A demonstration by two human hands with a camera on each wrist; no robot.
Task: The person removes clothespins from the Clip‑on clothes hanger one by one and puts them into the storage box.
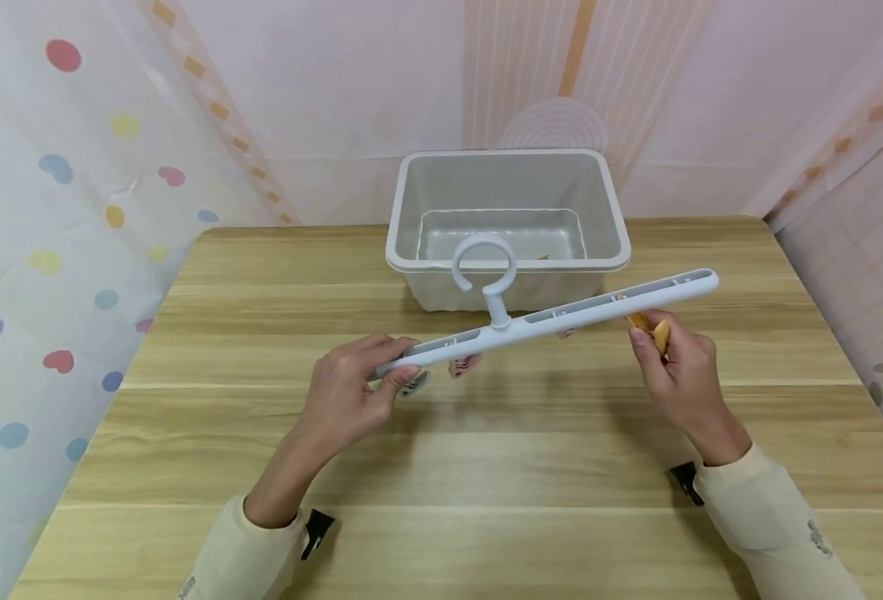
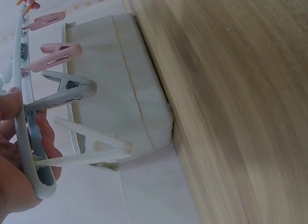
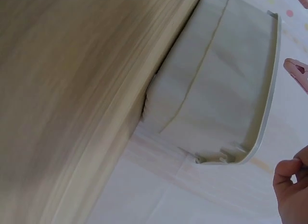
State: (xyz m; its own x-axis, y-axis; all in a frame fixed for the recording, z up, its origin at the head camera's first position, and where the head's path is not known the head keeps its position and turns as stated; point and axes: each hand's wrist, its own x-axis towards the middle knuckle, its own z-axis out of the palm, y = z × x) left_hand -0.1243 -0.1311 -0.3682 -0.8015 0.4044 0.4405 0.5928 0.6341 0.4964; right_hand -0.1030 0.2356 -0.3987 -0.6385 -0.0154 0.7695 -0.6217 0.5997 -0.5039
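A pale blue clip hanger [image 1: 516,330] with a round hook is held slantwise above the table, its right end higher in the head view. My left hand [image 1: 347,396] grips its left end, thumb in front and fingers behind. At the right half, my right hand [image 1: 685,379] pinches an orange-yellow clip [image 1: 661,336] at the bar's underside. Along the bar in the left wrist view hang a white clip [image 2: 113,149], a grey-blue clip [image 2: 77,92], a pink clip [image 2: 65,55] and another pink clip [image 2: 48,20]. Only part of my right hand [image 3: 296,195] shows in the right wrist view.
Behind the hanger, a light grey plastic bin [image 1: 430,292] stands at the table's back edge, a small orange piece [image 1: 542,257] inside it. The wood-grain table [image 1: 524,483] meets patterned curtains [image 1: 321,108] at the back and sides.
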